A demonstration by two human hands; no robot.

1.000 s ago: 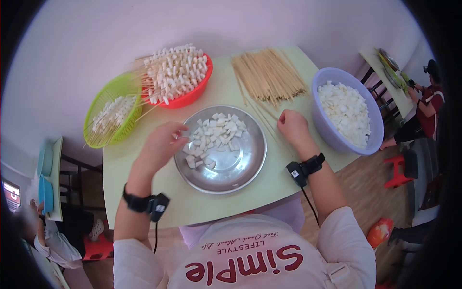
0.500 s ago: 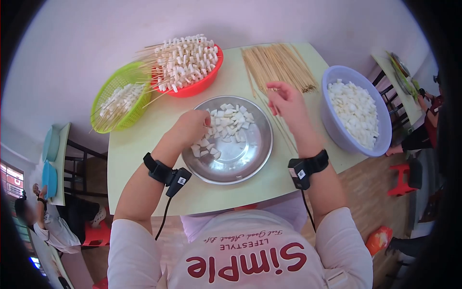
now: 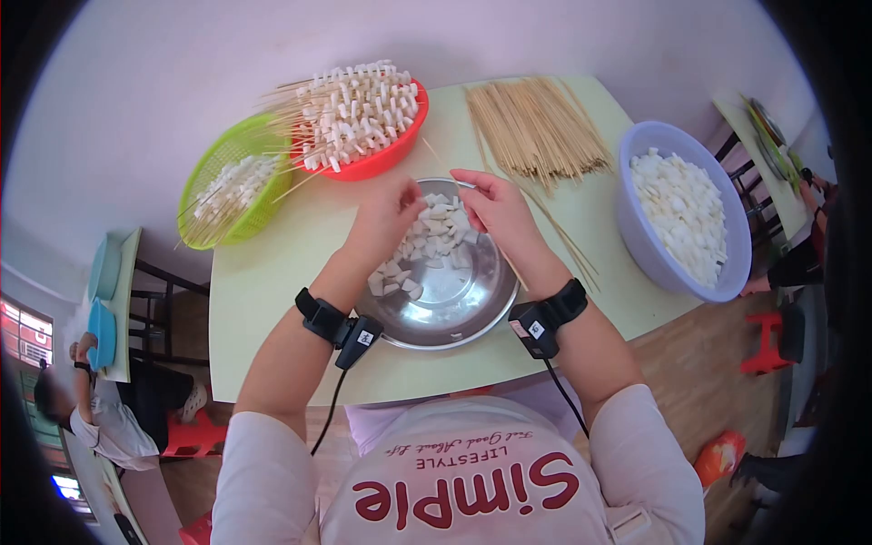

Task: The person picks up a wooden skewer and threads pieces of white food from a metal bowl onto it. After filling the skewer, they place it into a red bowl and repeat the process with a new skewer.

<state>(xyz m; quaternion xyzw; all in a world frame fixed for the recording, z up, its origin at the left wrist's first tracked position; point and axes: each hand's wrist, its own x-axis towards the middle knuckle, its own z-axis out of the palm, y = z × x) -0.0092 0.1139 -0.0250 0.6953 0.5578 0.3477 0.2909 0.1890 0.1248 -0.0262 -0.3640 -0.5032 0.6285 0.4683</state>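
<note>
My left hand (image 3: 386,221) is closed in a pinch over the left rim of the round metal tray (image 3: 445,322); what is between its fingertips is too small to make out. Facing it, my right hand (image 3: 501,216) grips a thin wooden skewer (image 3: 440,156), which slants up and left past the tray's far rim. White cut pieces (image 3: 438,234) lie in the tray beneath both hands. Beyond my right hand is a pile of bare skewers (image 3: 536,127), with a few loose ones nearer to me.
A red bowl (image 3: 386,162) holds filled skewers, beside a green basket (image 3: 265,213) with more. On the right stands a purple tub (image 3: 634,232) of white pieces. Other people sit at side tables, one at left (image 3: 118,431), near red stools.
My right hand has moved left from the skewer pile to the tray, with a skewer now plainly in its fingers. My left hand has risen slightly and moved right.
</note>
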